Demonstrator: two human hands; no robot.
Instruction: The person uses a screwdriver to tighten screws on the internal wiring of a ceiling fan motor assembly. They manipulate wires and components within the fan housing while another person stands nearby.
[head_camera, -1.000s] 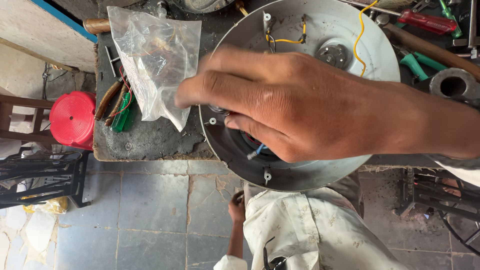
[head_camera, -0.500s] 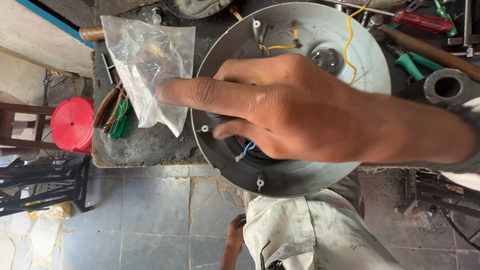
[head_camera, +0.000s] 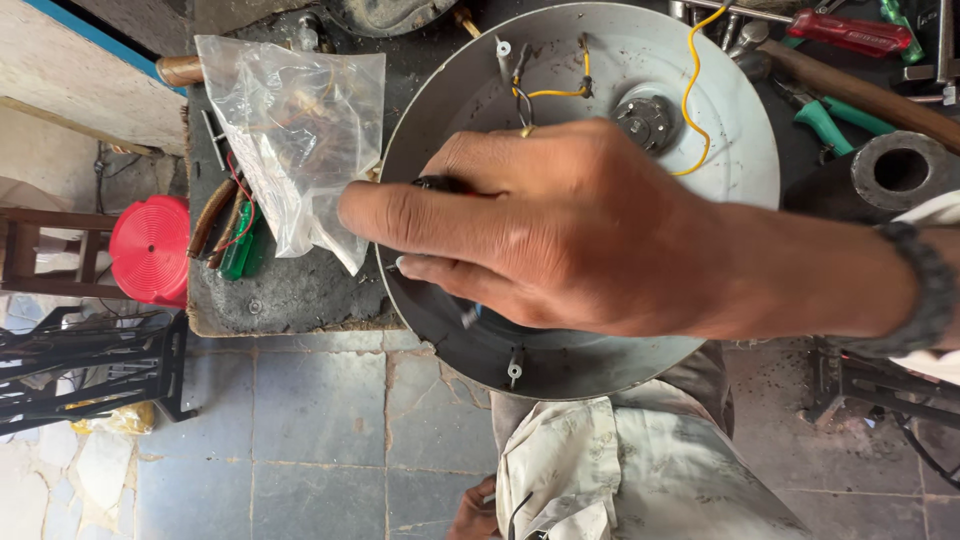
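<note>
My right hand (head_camera: 590, 225) reaches in from the right, back upward, over a round grey metal disc (head_camera: 740, 150) with yellow wires (head_camera: 690, 90). Its fingers are closed around a small black part (head_camera: 440, 184) near the disc's left rim. The forefinger points left and ends next to a clear plastic bag (head_camera: 290, 130). A bit of blue wire (head_camera: 470, 316) shows under the fingers. A dark bracelet (head_camera: 925, 290) sits on the wrist. My left hand (head_camera: 470, 515) is low at the bottom edge beside a pale cloth (head_camera: 600, 470), and most of it is out of view.
The disc lies on a dirty dark workbench (head_camera: 290, 295). A red-handled screwdriver (head_camera: 850, 30), green-handled pliers (head_camera: 835, 120), a wooden handle (head_camera: 870, 95) and a metal ring (head_camera: 900, 170) lie at the back right. A red stool (head_camera: 150, 250) and a black rack (head_camera: 90, 370) stand on the tiled floor at left.
My right hand has drawn its forefinger off the plastic bag to the bag's edge. The black part now shows between its fingers. The view has moved closer to the disc.
</note>
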